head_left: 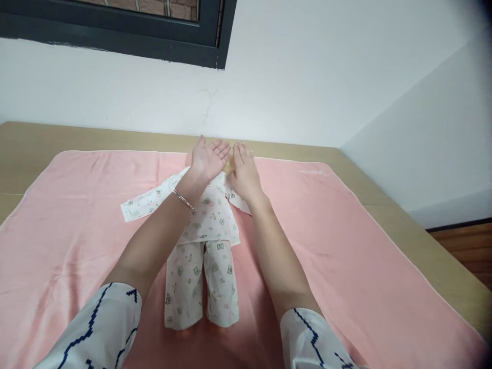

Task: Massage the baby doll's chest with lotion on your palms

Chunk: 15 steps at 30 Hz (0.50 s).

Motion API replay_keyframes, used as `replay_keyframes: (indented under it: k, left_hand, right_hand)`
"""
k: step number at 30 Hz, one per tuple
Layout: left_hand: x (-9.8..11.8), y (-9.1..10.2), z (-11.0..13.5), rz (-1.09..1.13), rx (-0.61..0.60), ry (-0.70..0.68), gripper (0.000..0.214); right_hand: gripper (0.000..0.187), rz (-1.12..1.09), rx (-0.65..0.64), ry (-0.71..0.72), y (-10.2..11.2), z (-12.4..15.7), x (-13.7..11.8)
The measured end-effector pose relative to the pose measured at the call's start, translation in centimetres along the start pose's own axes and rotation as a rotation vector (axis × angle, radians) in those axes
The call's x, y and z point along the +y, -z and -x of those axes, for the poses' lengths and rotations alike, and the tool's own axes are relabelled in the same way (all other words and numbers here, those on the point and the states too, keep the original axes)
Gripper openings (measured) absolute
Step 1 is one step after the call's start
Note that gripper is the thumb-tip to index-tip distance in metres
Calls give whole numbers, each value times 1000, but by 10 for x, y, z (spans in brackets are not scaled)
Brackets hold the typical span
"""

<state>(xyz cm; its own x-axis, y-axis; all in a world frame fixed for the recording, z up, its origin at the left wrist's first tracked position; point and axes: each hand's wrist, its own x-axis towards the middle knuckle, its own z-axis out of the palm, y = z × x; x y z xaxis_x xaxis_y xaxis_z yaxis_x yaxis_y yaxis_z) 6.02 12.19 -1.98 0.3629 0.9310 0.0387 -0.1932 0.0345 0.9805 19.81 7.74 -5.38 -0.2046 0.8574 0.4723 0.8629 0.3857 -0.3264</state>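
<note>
My left hand (209, 160) is turned palm up with its fingers stretched out, above the neck end of a small white printed top (211, 218). My right hand (245, 174) shows its back, fingers straight and held together, close beside the left fingertips. Between and behind the hands a bit of something yellowish (229, 165) shows; the hands hide most of it. One sleeve of the top spreads to the left, while the other is partly covered by my right hand and forearm. Matching small trousers (184, 287) lie below the top, legs toward me.
A pink cloth (315, 256) lies under the clothes, slightly wrinkled at the left. Beneath it is a light wooden surface (388, 225) that runs up to a white wall (288, 77). A dark window frame (115, 33) is at the upper left.
</note>
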Motion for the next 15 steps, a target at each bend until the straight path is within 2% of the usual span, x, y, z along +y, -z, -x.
replay_keyframes:
  k: [4,7,11,15]
  left_hand:
    - [-2,-5,3,13,-26,0,92]
    - [0,-4,13,-16,13,-14,87]
    - [7,3,40,92,103,8,70]
    - [11,10,78,298,174,143,58]
  right_hand:
    - [73,81,32,-5,-3,-1,-4]
    - [68,92,66,-10,-5,-1,-8]
    - [61,98,94,-18,-5,0,-11]
    - [63,110,95,-4,-6,1,-10]
